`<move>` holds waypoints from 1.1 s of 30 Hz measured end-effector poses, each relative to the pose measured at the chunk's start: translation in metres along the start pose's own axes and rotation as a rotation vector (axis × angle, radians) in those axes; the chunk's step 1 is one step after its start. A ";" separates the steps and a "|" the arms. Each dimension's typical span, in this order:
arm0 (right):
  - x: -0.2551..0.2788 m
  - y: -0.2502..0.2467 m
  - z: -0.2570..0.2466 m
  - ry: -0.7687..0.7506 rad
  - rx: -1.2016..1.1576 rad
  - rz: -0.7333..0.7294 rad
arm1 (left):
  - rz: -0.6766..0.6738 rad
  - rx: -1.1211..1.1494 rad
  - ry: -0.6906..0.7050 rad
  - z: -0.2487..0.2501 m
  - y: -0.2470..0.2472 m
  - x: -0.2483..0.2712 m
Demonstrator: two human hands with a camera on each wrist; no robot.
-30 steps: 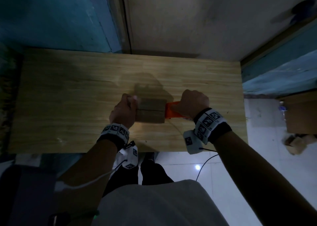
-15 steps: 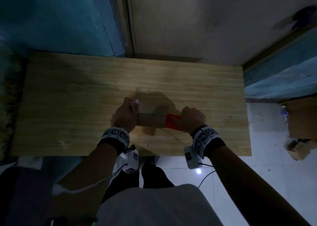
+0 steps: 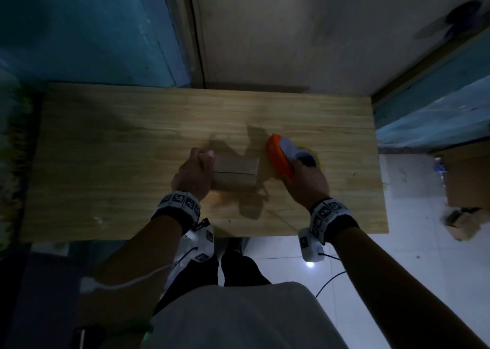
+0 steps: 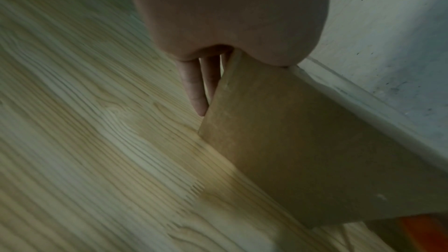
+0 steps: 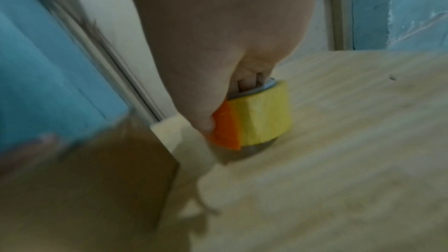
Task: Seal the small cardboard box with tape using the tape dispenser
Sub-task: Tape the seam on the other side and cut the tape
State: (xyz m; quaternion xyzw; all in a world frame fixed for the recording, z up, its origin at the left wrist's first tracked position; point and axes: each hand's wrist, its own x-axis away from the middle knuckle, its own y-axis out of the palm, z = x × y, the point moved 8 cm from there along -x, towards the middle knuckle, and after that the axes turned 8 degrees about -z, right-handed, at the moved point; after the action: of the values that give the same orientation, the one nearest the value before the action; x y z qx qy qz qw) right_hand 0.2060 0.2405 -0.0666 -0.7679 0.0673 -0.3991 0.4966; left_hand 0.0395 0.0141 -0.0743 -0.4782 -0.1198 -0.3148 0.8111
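Box: the small cardboard box (image 3: 234, 173) sits on the wooden table (image 3: 106, 147) a little toward the near edge, its top flaps closed along a dark seam that runs left to right.
Left hand: the left hand (image 3: 195, 175) lies at the box's 9 o'clock end, fingers (image 4: 194, 87) reaching down that end face and the thumb over the top, holding the box.
Dispenser: the orange tape dispenser (image 3: 279, 157) with its yellow tape roll (image 5: 264, 114) stands at the box's 3 o'clock, just beside its right end; whether they touch I cannot tell.
Right hand: the right hand (image 3: 305, 184) is wrapped around the dispenser from its 6 o'clock side, fingers curled into the roll's core.
Table: at its 3 o'clock, a white tiled floor (image 3: 424, 256).
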 end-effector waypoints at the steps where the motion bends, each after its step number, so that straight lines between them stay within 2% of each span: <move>1: 0.001 0.005 0.000 0.005 0.012 -0.007 | -0.003 0.006 0.001 0.000 0.000 0.000; 7: 0.001 0.012 -0.003 -0.022 0.023 0.095 | -0.014 0.033 -0.007 -0.002 0.002 -0.001; 10: 0.014 -0.009 -0.004 -0.055 -0.060 0.259 | -0.005 0.037 -0.013 -0.003 0.002 -0.002; 12: 0.026 -0.021 -0.018 -0.137 -0.044 0.363 | -0.002 0.051 -0.017 -0.003 0.003 -0.002; 14: 0.029 -0.021 -0.043 -0.272 0.014 0.399 | 0.002 0.073 -0.011 -0.004 0.004 -0.002; 16: 0.028 -0.019 -0.062 -0.316 -0.208 0.344 | 0.010 0.101 0.010 -0.004 0.004 -0.001; 18: 0.029 -0.020 -0.085 -0.333 -0.387 0.352 | 0.015 0.116 0.029 -0.004 0.004 0.000; 21: 0.027 -0.019 -0.127 -0.335 -0.294 0.360 | 0.009 0.109 0.018 -0.003 0.003 0.000; 25: 0.006 0.007 -0.156 -0.230 -0.069 0.220 | -0.008 0.120 0.001 -0.003 0.003 0.002; 28: -0.001 0.028 -0.158 -0.223 0.073 0.124 | -0.009 0.128 -0.022 -0.006 0.004 0.002; 30: -0.003 0.029 -0.152 -0.248 0.078 0.133 | -0.003 0.103 -0.024 -0.006 0.004 0.002; 33: -0.004 0.023 -0.134 -0.267 -0.057 0.181 | 0.021 0.090 0.005 -0.005 0.001 0.003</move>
State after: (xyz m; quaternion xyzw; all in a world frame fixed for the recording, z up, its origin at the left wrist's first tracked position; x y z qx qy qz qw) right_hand 0.1196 0.1362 -0.0621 -0.8188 0.0808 -0.2450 0.5129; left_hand 0.0415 0.0096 -0.0760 -0.4418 -0.1269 -0.3018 0.8353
